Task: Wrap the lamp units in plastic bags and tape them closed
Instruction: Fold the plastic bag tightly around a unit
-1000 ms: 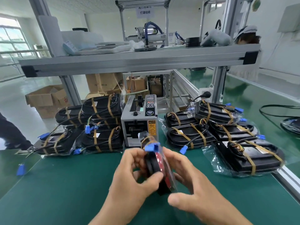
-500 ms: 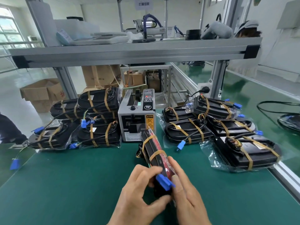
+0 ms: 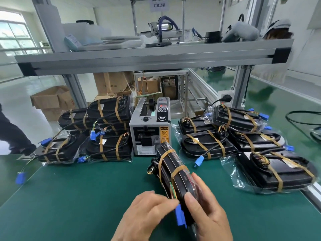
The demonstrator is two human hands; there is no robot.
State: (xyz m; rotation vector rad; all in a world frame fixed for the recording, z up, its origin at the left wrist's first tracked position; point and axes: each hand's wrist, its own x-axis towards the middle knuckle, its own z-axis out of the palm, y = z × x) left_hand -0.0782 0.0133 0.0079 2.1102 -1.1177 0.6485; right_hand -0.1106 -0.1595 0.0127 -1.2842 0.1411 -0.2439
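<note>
As left hand [image 3: 147, 216] and right hand [image 3: 208, 211] grasp the bagged lamp unit [image 3: 175, 171] on edge at lower centre, two tape bands already bind it. Judgement: taping done; next, set it among stacks [image 3: 208, 146] beside tape dispenser [image 3: 150, 129].

- Lamp unit [image 3: 171, 164]: black, crossed by two tan tape bands [image 3: 178, 169], red on one face.
- Its connector [image 3: 179, 215], at 6 o'clock: blue.
- Mat [image 3: 86, 188]: green.
- Tape dispenser [image 3: 149, 129], at 12 o'clock: grey, black panel, yellow label.
</note>
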